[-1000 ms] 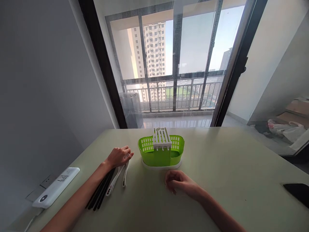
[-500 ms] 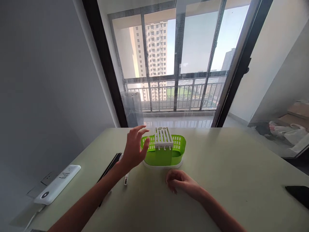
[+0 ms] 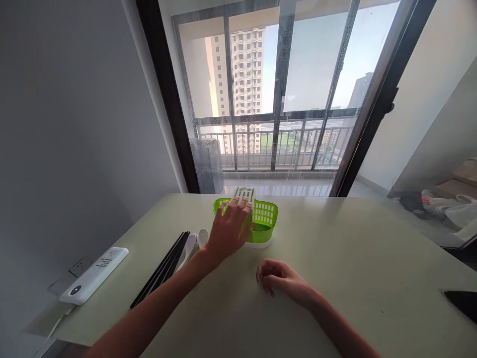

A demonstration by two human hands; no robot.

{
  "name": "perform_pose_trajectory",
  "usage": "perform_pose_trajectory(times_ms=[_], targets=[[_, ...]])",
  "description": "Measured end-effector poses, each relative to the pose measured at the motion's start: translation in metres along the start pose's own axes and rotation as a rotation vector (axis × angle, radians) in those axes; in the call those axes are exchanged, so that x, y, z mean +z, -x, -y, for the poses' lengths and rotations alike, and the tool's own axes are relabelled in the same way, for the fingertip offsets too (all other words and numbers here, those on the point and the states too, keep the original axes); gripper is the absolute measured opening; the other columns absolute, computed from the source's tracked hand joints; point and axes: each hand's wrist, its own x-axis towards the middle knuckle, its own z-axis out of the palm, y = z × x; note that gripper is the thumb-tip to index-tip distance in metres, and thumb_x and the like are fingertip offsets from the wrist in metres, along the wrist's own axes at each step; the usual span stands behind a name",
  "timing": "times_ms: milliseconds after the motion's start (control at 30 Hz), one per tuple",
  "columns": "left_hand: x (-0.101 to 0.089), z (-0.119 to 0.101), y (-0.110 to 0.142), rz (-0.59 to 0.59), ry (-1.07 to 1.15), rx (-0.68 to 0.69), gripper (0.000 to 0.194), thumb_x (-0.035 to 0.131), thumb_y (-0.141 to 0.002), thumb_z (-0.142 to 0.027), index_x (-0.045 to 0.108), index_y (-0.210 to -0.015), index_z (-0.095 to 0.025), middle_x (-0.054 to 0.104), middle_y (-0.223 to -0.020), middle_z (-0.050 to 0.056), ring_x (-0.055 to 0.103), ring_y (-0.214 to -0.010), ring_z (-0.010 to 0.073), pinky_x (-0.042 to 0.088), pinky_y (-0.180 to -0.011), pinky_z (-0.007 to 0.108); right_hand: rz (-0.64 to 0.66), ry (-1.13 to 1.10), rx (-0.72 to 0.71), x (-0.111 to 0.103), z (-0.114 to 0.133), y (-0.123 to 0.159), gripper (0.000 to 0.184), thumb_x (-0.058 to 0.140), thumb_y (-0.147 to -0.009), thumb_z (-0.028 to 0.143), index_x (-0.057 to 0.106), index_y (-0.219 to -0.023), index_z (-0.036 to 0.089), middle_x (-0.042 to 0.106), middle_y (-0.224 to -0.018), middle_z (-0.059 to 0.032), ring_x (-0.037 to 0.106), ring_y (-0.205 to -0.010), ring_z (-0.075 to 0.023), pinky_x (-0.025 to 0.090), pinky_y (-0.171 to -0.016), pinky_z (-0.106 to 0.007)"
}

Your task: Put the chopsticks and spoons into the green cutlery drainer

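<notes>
A green plastic basket [image 3: 265, 214] with lattice sides and a white base stands near the table's far edge. Across its middle sits a white slotted rack [image 3: 244, 191]. My left hand [image 3: 229, 227] is on the rack's front, fingers over the top and thumb lower down, covering much of the basket's left half. Closer to me, my right hand [image 3: 278, 278] rests on the table with loosely curled fingers, no object visible in it. Left of the basket lie several black chopsticks [image 3: 162, 268] and white spoons [image 3: 191, 242], partly hidden by my left forearm.
A white power strip [image 3: 97, 275] with a cable lies along the table's left edge by the wall. At the far right edge is a black object [image 3: 461, 303], cut off by the frame. Behind the pale table [image 3: 335, 248] stands a glass sliding door with a dark frame [image 3: 167, 94].
My left hand has moved forward and right onto the rack. The basket has shifted a little left and away from me. My right hand stays in place. The view has turned slightly.
</notes>
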Motion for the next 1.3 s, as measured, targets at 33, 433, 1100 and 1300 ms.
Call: perform_pose_trajectory(times_ms=[33, 433, 1100, 1300], targets=[[0.002, 0.010, -0.001, -0.014, -0.018, -0.020, 0.039, 0.050, -0.102, -0.033, 0.054, -0.138, -0.018, 0.055, -0.151, 0.012, 0.044, -0.145, 0.0332, 0.032, -0.119, 0.055, -0.001, -0.004, 0.002, 0.000, 0.001, 0.001, 0.006, 0.067, -0.078, 0.020, 0.066, -0.083, 0.017, 0.062, -0.072, 0.0017, 0.054, -0.056, -0.0100, 0.041, -0.054, -0.024], [0.005, 0.113, 0.028, -0.167, -0.162, -0.264, 0.036, 0.051, -0.101, -0.033, 0.056, -0.134, -0.020, 0.061, -0.145, 0.009, 0.043, -0.143, 0.0343, 0.030, -0.118, 0.052, 0.004, -0.021, 0.030, -0.002, 0.002, 0.002, 0.008, 0.068, -0.081, 0.023, 0.065, -0.088, 0.018, 0.066, -0.082, -0.0003, 0.055, -0.060, -0.0098, 0.042, -0.056, -0.024], [-0.023, 0.059, 0.060, -0.179, -0.048, -0.309, 0.047, 0.055, -0.097, -0.031, 0.051, -0.142, -0.019, 0.052, -0.150, 0.015, 0.037, -0.147, 0.0342, 0.029, -0.120, 0.053, -0.006, 0.010, 0.048, -0.004, 0.006, 0.006, 0.014, 0.072, -0.083, 0.031, 0.066, -0.088, 0.019, 0.066, -0.082, -0.0003, 0.055, -0.062, -0.0110, 0.043, -0.058, -0.026], [-0.022, -0.007, 0.092, 0.192, 0.267, -0.228, 0.019, 0.049, -0.100, -0.025, 0.066, -0.107, -0.022, 0.073, -0.100, 0.004, 0.068, -0.092, 0.0200, 0.050, -0.087, 0.034, -0.013, 0.026, 0.066, -0.005, 0.007, 0.007, 0.019, 0.074, -0.082, 0.035, 0.066, -0.088, 0.019, 0.066, -0.084, -0.0010, 0.056, -0.063, -0.0120, 0.043, -0.057, -0.027]])
